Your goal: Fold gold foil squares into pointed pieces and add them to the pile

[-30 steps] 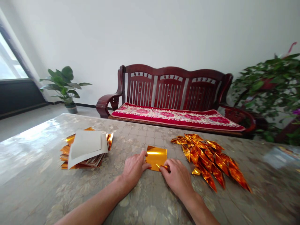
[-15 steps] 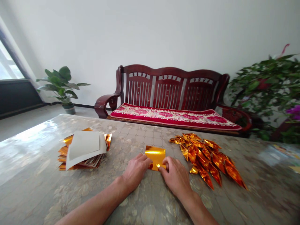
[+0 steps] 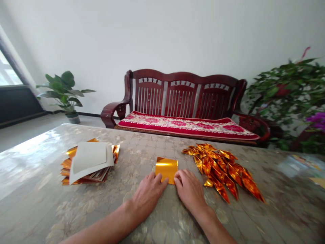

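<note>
A square of gold foil (image 3: 166, 168) lies on the table in front of me, its lower edge under my fingers. My left hand (image 3: 147, 195) presses the foil's lower left edge. My right hand (image 3: 189, 188) rests on its lower right edge, close to a heap of folded, pointed gold foil pieces (image 3: 218, 170). Farther left, beyond my left hand, stands a stack of gold foil sheets (image 3: 66, 166) under white paper (image 3: 89, 160). The foil's lower edge is hidden by my fingers.
The patterned, glossy table (image 3: 142, 149) fills the lower view. Beyond it stand a dark wood bench (image 3: 182, 98) with a red floral cushion, a potted plant (image 3: 62, 91) and a leafy plant (image 3: 286, 91). A flat, shiny packet (image 3: 297, 163) lies at the table's right.
My hands have moved closer together along the foil's lower edge. The whole scene has shifted slightly left in view.
</note>
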`<state>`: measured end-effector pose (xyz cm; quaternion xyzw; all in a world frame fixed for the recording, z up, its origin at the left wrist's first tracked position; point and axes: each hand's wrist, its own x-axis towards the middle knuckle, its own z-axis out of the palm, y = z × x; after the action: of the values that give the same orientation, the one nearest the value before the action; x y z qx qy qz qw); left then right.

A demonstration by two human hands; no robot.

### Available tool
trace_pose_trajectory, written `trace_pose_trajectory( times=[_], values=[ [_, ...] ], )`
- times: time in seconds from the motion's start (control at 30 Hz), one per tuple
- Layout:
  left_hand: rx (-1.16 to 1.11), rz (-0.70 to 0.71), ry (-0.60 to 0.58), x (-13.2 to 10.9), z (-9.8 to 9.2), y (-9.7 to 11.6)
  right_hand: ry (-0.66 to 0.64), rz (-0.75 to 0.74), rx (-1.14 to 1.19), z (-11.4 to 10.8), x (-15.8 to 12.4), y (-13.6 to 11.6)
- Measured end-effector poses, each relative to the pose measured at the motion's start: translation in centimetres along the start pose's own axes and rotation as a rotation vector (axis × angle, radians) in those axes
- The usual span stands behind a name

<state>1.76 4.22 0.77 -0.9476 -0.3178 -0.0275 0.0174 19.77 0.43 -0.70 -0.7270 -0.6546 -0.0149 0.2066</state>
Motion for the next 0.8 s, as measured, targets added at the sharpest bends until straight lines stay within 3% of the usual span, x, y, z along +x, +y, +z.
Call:
trace_pose_trajectory(
  times=[0.27, 0.8],
  values=[
    [0.020, -0.025, 0.011, 0.18, 0.46, 0.65, 0.042, 0.044, -0.119, 0.10, -0.25, -0.91],
    [0.158, -0.165, -0.007, -0.81, 0.73, -0.05, 0.018, 0.030, -0.119, -0.21, -0.53, 0.02]
  ],
)
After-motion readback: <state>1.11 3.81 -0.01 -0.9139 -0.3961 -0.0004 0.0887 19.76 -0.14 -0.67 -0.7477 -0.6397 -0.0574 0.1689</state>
